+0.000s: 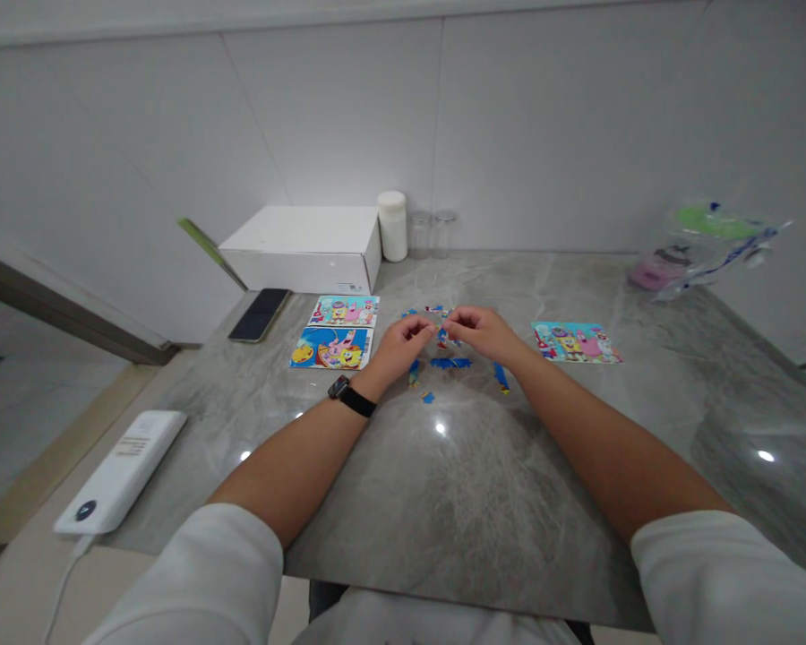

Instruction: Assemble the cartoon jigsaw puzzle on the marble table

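Over the middle of the table, my left hand (407, 345) and my right hand (482, 330) are close together, thumbs and fingers pinched. Each seems to grip a small jigsaw puzzle piece, mostly hidden by the fingertips. Colourful puzzle pieces (441, 340) show between and just below the fingers. Nearer to me lie a joined blue strip (450, 363), another blue and yellow strip (501, 378) under my right wrist, and a small loose piece (428, 398). More pieces (414, 373) lie beside my left hand, and a few (436, 309) lie beyond both hands.
Two cartoon picture cards (331, 348) (345, 311) lie left, another card (578, 342) right. Behind are a phone (260, 314), white box (302, 251), white bottle (393, 227) and two clear glasses (443, 235). A power bank (122, 470) sits front left, a plastic bag (702, 251) far right.
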Demonstrator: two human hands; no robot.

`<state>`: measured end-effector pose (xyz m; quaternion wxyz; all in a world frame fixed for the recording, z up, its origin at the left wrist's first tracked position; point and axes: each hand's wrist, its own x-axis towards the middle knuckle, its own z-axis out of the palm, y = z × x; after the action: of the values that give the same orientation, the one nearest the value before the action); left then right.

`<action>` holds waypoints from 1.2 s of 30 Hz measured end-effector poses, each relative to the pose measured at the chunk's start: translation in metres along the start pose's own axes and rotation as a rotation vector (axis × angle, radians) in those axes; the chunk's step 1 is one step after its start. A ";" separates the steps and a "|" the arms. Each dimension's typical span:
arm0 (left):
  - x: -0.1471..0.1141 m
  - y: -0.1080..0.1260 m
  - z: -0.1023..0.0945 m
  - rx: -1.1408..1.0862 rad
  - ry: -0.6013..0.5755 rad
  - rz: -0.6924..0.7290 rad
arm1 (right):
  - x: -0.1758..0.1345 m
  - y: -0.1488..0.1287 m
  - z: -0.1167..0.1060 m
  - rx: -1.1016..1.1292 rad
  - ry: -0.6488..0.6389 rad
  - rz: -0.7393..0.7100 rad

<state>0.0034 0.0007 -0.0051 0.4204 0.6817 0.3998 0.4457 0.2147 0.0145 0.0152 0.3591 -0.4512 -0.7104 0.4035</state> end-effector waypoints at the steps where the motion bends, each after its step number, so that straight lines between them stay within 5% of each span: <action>1: 0.000 0.000 0.000 0.001 0.002 -0.009 | 0.000 0.001 0.000 -0.013 -0.011 0.007; 36: -0.001 0.005 -0.001 0.157 -0.027 0.029 | 0.000 -0.005 -0.006 0.007 -0.149 0.007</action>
<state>0.0026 -0.0021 -0.0002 0.3647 0.7241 0.4179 0.4098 0.2188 0.0143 0.0223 0.3053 -0.4213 -0.7322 0.4395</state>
